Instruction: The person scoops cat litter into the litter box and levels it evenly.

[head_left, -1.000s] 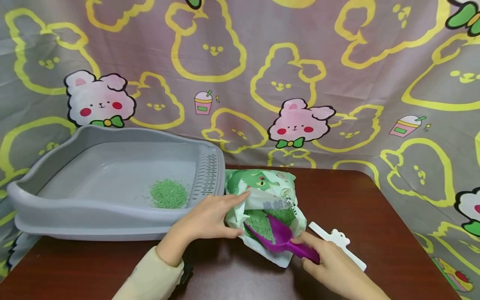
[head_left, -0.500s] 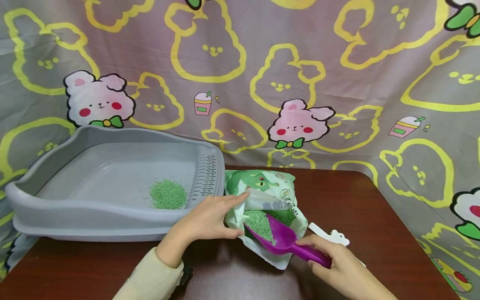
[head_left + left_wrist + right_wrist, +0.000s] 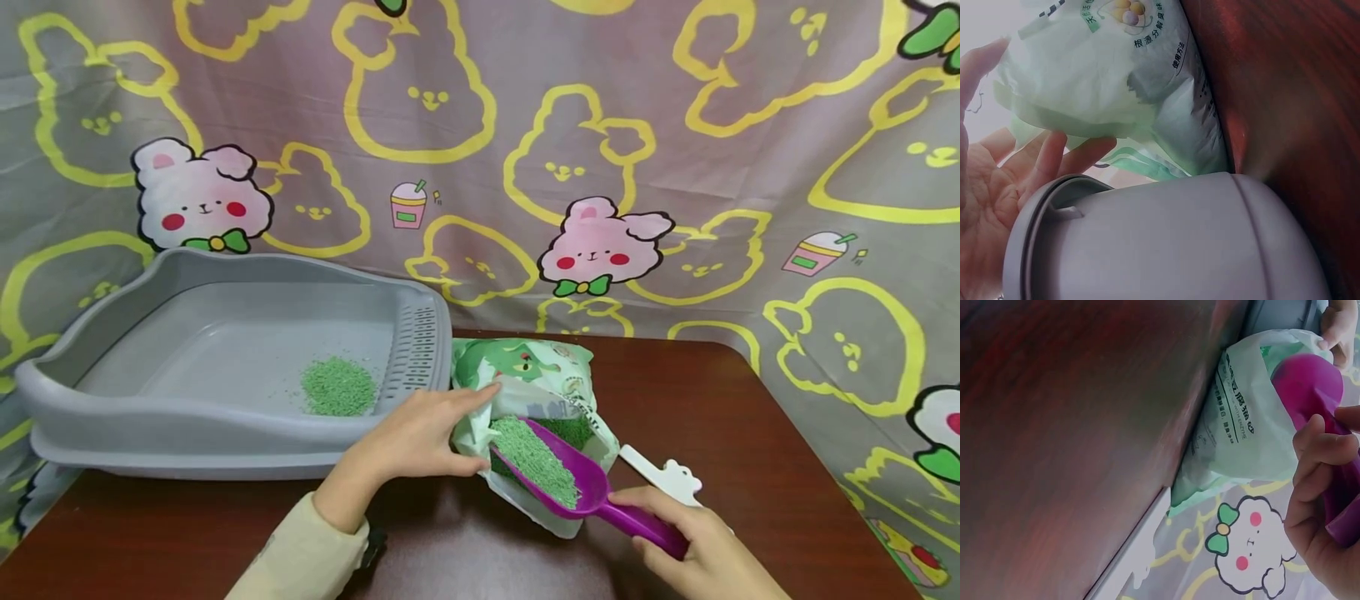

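Right hand (image 3: 693, 542) grips the handle of the purple plastic scoop (image 3: 570, 479), heaped with green granular litter (image 3: 536, 458) and just clear of the mouth of the green-and-white printed litter bag (image 3: 525, 375) lying on the dark red-brown bench (image 3: 750, 417). Left hand (image 3: 420, 437), fingers fairly straight, presses the bag's opened edge to hold it wide. Progress judged early: only one small green mound (image 3: 337, 387) sits in the grey plastic litter tray (image 3: 225, 433) left of the bag, most of its floor bare, this scoopful not yet carried over.
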The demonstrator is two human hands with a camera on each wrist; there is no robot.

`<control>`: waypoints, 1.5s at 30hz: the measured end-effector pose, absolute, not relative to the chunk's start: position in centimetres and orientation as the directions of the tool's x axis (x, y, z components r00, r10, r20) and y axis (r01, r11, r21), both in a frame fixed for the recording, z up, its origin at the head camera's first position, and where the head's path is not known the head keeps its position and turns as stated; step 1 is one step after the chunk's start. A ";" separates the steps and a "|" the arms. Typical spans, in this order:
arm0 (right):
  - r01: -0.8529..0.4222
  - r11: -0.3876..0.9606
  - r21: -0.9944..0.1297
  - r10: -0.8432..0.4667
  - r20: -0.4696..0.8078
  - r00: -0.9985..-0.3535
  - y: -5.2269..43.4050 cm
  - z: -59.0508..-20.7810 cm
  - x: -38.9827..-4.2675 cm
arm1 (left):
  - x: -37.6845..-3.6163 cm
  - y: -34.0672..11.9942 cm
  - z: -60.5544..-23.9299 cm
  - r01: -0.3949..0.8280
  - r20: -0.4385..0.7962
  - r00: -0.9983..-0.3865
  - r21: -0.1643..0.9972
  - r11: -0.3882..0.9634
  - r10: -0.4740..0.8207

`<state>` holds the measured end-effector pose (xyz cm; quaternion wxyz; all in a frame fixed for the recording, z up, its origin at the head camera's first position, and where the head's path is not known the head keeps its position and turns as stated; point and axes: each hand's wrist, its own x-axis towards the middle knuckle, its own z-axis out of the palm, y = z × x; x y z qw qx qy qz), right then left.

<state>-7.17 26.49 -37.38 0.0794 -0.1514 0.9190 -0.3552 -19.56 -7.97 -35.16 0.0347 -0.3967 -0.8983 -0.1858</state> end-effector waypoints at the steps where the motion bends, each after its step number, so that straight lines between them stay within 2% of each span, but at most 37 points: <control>1: -0.226 0.700 -0.677 -0.334 -0.031 -0.942 26.5 -37.4 -7.1 | -19.6 -8.0 -35.2 0.725 0.209 -0.683 0.308 0.616 0.700; 8: -0.358 0.691 -0.628 -0.349 0.144 -0.926 27.0 -38.1 -6.3 | -19.6 -8.0 -35.2 0.725 0.213 -0.683 0.311 0.615 0.698; 16: -0.381 0.677 -0.629 -0.330 0.203 -0.922 27.7 -38.5 -5.9 | -19.6 -7.9 -35.2 0.723 0.209 -0.685 0.311 0.616 0.698; 23: -0.455 0.687 -0.566 -0.303 0.345 -0.888 27.3 -38.6 -5.5 | -19.6 -7.8 -35.0 0.721 0.206 -0.686 0.323 0.614 0.697; 27: -0.407 0.702 -0.585 -0.268 0.313 -0.911 27.4 -38.1 -5.4 | -19.5 -8.0 -35.0 0.719 0.211 -0.689 0.325 0.615 0.694; 32: -0.403 0.685 -0.606 -0.295 0.275 -0.915 27.9 -37.7 -5.7 | -19.3 -8.3 -35.0 0.711 0.208 -0.697 0.325 0.624 0.686; 40: -0.527 0.639 -0.560 -0.338 0.411 -0.847 28.0 -37.0 -6.3 | -19.4 -8.0 -34.9 0.715 0.216 -0.693 0.325 0.619 0.688; 45: -0.522 0.647 -0.556 -0.344 0.398 -0.850 28.6 -36.7 -6.3 | -19.5 -7.9 -34.9 0.715 0.206 -0.692 0.328 0.617 0.692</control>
